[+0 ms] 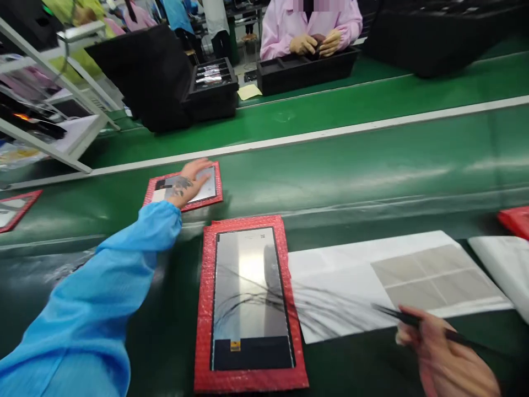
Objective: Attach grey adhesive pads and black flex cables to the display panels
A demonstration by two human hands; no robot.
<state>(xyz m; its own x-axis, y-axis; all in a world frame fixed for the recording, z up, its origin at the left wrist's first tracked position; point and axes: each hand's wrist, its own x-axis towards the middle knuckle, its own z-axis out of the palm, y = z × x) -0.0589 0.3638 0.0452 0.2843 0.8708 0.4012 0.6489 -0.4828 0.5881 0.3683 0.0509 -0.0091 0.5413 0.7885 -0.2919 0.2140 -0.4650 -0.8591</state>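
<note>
The only view looks from the person's head, forward and down over the green tabletop [413, 151], rolled so that the white strip [289, 139] climbs rightward. Both hands, left [190, 183] and right [444, 347], appear close; the pink-coated co-worker [278, 30] opposite is farther off, cropped by the top edge.

glossy glass-like panel [251, 295], bumpy plastic wrap [252, 380], smooth paper sheet [343, 275], wrinkled cloth sleeve [107, 281]
</note>
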